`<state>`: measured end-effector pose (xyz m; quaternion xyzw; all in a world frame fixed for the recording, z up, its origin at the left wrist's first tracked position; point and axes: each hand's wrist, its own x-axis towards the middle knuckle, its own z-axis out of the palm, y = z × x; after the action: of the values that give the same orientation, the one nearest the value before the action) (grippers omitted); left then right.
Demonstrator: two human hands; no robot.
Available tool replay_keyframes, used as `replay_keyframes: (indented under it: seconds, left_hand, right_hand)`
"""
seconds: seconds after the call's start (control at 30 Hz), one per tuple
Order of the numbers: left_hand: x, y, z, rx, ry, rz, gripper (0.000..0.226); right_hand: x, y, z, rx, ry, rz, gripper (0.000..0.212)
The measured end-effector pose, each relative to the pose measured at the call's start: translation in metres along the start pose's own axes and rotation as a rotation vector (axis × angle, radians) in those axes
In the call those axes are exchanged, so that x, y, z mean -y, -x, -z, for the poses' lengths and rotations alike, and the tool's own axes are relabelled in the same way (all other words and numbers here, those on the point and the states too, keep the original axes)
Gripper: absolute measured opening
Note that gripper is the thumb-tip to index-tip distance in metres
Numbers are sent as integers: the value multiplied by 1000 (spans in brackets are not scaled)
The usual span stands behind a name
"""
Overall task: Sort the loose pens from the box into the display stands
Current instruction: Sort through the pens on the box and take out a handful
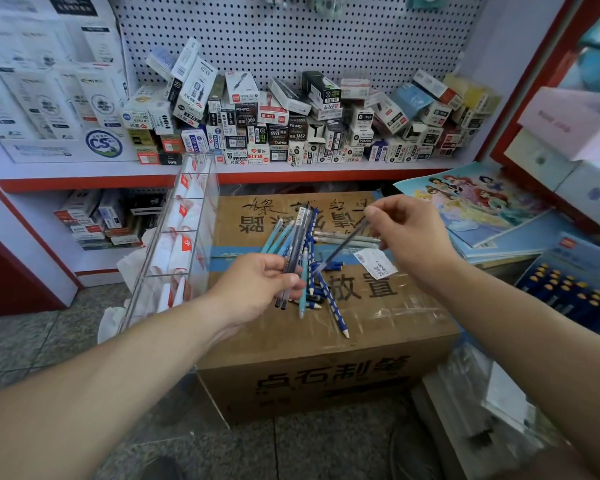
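The right hand [407, 233] pinched one dark pen [343, 244], slanted toward the bundle [298, 233] gripped by the left hand [257, 284], nearer the stand [187, 216].

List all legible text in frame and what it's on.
"CS": round blue logo on white display carton
"AIHAO", "1389": dark pen box on shelf
"GR-393": blue-white pen box
"放置": cardboard box top
Unreadable, too small or blurred: pens, shipping label, other shelf boxes
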<state>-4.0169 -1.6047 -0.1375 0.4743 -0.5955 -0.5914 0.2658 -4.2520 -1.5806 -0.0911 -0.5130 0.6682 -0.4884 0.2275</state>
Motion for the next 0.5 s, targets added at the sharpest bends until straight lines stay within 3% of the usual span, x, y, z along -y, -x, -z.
replay_keyframes:
  seconds: [0.17,0.3,0.5]
  left_hand:
    - [-5,6,-3,16,-64,-68,18]
    - [-6,12,-3,44,18,-83,23]
    - [-5,16,10,91,-30,8,20]
  right_hand:
    - [24,17,-24,141,-39,49,9]
    - [31,19,-34,195,-206,7,11]
    - [29,20,-46,228,-373,-73,11]
